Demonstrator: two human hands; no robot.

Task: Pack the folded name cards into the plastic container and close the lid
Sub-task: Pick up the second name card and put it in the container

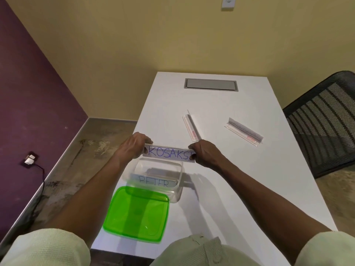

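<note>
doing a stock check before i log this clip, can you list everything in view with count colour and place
name card KOSAKSI: 1, white with blue lettering, held over the far rim of the container
name card PETER: 1, white with blue lettering, inside the container
plastic container: 1, clear, near edge of the table, open
lid: 1, green, on the table leaning against the container's near side
card holders: 2, clear, lying on the table beyond the hands, the other to the right
table: 1, white
cable hatch: 1, grey, far end of the table
chair: 1, black mesh, right of the table
left hand: grips the KOSAKSI card's left end
right hand: grips its right end
</note>
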